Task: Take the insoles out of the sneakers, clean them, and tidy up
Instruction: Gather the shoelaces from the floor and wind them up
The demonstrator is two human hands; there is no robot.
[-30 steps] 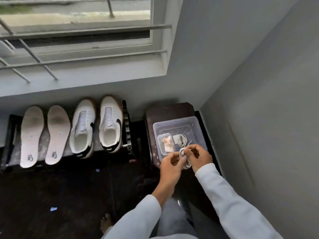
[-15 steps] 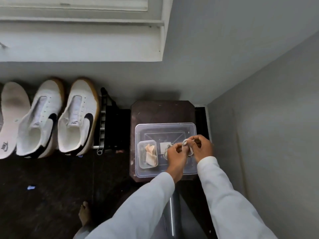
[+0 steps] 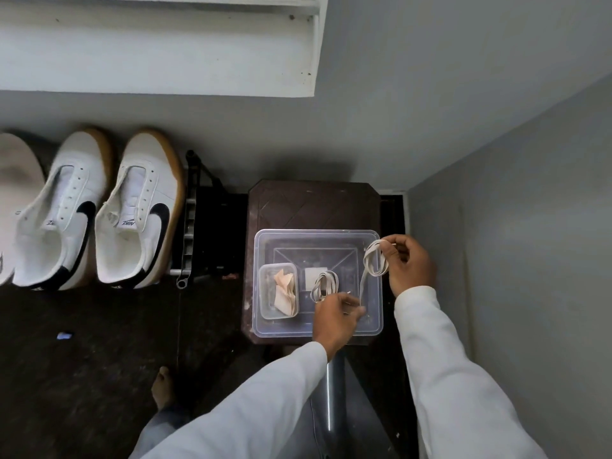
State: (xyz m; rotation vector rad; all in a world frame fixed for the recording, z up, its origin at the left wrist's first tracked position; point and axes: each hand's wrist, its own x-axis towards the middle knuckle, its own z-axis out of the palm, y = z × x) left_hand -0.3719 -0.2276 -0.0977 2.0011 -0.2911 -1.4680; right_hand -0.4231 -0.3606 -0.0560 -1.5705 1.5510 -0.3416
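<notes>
Two white sneakers (image 3: 99,210) with black swooshes and gum soles stand side by side on a dark rack at the left, laces out. One white insole (image 3: 16,193) shows at the far left edge. My right hand (image 3: 409,263) holds a coiled white shoelace (image 3: 374,263) above the right rim of a clear plastic box (image 3: 261,323). My left hand (image 3: 336,318) pinches the loose end of that lace lower down. A second coiled lace (image 3: 324,284) lies inside the box.
The clear box sits on a dark wooden stool (image 3: 314,203) in the corner, against grey walls. Inside it a small clear tub (image 3: 265,293) holds a crumpled beige cloth. The floor is dark; a bare foot (image 3: 164,385) and a blue scrap (image 3: 64,336) are on it.
My hands have moved apart: the right one lifted the coil to the box's right rim, the left one drew the lace end down. The view dropped and shifted right.
</notes>
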